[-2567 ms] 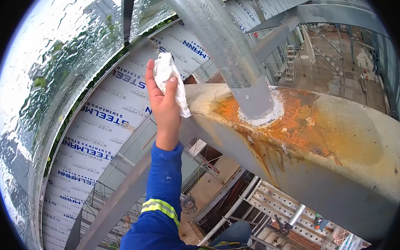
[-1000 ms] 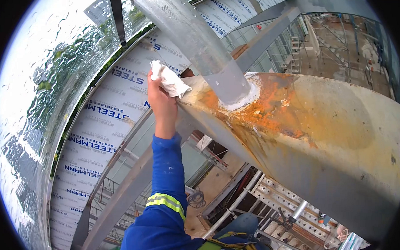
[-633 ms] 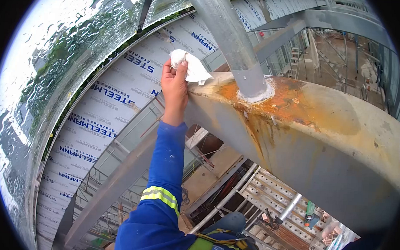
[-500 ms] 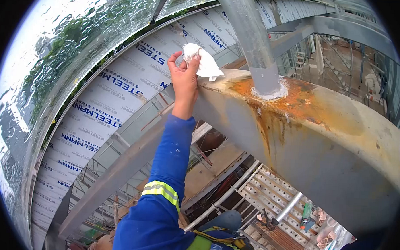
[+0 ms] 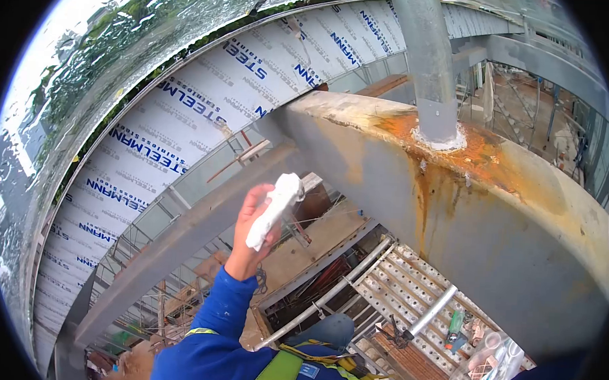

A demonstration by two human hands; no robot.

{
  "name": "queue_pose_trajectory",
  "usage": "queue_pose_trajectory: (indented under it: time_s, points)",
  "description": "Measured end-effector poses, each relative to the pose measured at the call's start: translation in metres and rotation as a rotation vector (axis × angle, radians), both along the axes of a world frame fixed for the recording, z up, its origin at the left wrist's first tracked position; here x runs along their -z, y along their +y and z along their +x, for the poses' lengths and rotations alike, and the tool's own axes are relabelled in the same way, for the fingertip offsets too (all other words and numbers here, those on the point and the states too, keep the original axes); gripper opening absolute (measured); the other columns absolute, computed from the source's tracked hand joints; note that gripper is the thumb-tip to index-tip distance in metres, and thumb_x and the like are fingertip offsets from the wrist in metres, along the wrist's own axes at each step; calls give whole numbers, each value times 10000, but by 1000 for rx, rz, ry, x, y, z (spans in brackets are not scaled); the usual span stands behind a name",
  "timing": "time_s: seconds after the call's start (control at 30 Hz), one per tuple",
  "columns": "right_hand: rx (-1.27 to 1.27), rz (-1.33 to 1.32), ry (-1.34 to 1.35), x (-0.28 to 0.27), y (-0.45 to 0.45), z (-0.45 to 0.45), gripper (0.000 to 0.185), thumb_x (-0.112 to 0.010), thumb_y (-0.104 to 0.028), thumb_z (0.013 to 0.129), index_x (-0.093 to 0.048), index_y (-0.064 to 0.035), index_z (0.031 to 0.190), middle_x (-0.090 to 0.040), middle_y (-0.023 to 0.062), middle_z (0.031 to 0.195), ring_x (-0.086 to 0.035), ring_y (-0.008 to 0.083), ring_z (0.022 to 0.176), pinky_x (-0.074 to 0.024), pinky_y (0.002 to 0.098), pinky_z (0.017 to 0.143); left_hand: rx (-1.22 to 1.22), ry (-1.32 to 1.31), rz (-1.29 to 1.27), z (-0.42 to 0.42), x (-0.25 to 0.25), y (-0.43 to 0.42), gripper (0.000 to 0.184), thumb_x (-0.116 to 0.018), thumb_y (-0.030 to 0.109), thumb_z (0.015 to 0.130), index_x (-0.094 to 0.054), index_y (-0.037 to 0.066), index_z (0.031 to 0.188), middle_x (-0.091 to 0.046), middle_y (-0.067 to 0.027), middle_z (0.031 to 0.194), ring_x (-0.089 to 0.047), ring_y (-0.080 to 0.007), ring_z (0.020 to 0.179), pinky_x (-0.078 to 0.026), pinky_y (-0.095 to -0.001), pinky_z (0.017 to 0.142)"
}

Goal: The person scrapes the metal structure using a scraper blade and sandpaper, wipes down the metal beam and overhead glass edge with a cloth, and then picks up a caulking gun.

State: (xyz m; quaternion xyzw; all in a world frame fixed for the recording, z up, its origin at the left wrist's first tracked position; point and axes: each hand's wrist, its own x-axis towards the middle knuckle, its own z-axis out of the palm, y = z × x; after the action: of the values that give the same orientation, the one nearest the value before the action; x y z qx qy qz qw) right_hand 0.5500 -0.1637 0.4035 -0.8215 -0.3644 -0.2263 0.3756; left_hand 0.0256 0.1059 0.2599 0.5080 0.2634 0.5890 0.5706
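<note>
My left hand [image 5: 245, 233] is raised in front of me with its fingers closed round a crumpled white cloth [image 5: 275, 211]. Cloth and hand are apart from the large grey beam [image 5: 360, 158], below and left of its top edge. On the beam's top stands a round grey pipe [image 5: 428, 73], with a pale, rough ring at its foot and an orange rust patch [image 5: 486, 157] around it. Brown streaks run down the beam's side. My right hand is out of view; only dark blue fabric shows at the lower right.
Film-covered panels [image 5: 185, 110] curve along the left, beside wet glass [image 5: 86, 58]. A slanting grey beam [image 5: 187, 236] passes behind my arm. Far below are perforated scaffold planks [image 5: 409, 279], a green bottle [image 5: 456, 321] and clear plastic bags. A harness strap [image 5: 276, 372] crosses my body.
My left hand has drawn the cloth down and back from the beam's top left edge, where it was earlier. The view has shifted, so the pipe appears further right.
</note>
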Motion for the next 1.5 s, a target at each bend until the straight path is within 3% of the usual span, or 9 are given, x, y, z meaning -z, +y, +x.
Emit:
queue_pose_trajectory:
  time_s: [0.17,0.27,0.4,0.57,0.77,0.9,1.13,1.27,1.5]
  points:
    - [54,-83,-58,-5,-1,-4,341,-491,-215,1045,-609,94,961,-689,216,858,-647,294,766,-506,403,739,82,173,-567,-27,186,-37,217,-564,150,1037,-551,145,1254,-700,-52,940,-584,-53,534,-428,-189,385]
    - [109,-127,-75,-7,0,-8,356,-488,-234,1044,-616,91,971,-695,214,860,-654,305,778,-506,414,745,103,284,-620,-54,263,-34,217,-509,85,1032,-556,97,1244,-683,-111,1077,-692,-176,732,-580,-283,600]
    - [133,-114,-21,-5,0,-7,357,-494,-244,1042,-630,77,963,-701,213,865,-662,305,791,-508,419,739,308,-84,-732,-45,207,-20,398,-459,-7,976,-518,72,1361,-538,-156,1392,-626,-293,1203,-548,-411,979]
    - [175,-107,-61,-4,1,-9,362,-493,-253,1044,-630,74,972,-709,211,868,-673,306,785,-512,419,725,369,-220,-601,-29,136,-8,553,-517,-100,920,-483,82,1441,-560,-127,1385,-595,-237,1238,-525,-373,960]
    - [70,-83,-44,-6,1,-13,347,-476,-222,1043,-630,85,991,-706,223,865,-670,318,776,-513,425,740,159,482,-274,2,28,-10,394,-534,358,1063,-612,65,1315,-601,5,917,-462,-68,699,-401,-224,598]
    - [50,-59,-149,15,-3,9,321,-496,-237,1048,-585,61,970,-633,165,839,-597,252,760,-486,384,731,-175,791,504,4,-3,19,277,-597,234,1032,-700,29,1187,-643,4,934,-569,-107,803,-501,-280,791]
    - [-83,13,-88,24,-12,99,305,-515,-281,1063,-521,-4,936,-531,88,744,-516,168,680,-466,326,686,5,45,452,57,-103,51,517,-635,183,1008,-359,65,1429,-712,-127,927,-691,-129,733,-552,-266,604]
    - [-22,-55,-118,17,-11,89,328,-498,-276,1066,-521,8,904,-582,127,745,-595,205,674,-481,365,680,53,-237,564,109,-139,105,368,-617,194,1020,-394,83,1291,-715,-145,854,-699,-154,679,-552,-286,545]
    - [65,-80,-164,12,-8,80,309,-539,-244,1045,-564,34,912,-637,159,744,-647,219,677,-480,367,662,-403,-283,583,176,-193,165,382,-545,77,999,-493,-29,1362,-679,-189,1132,-699,-223,920,-540,-349,799]
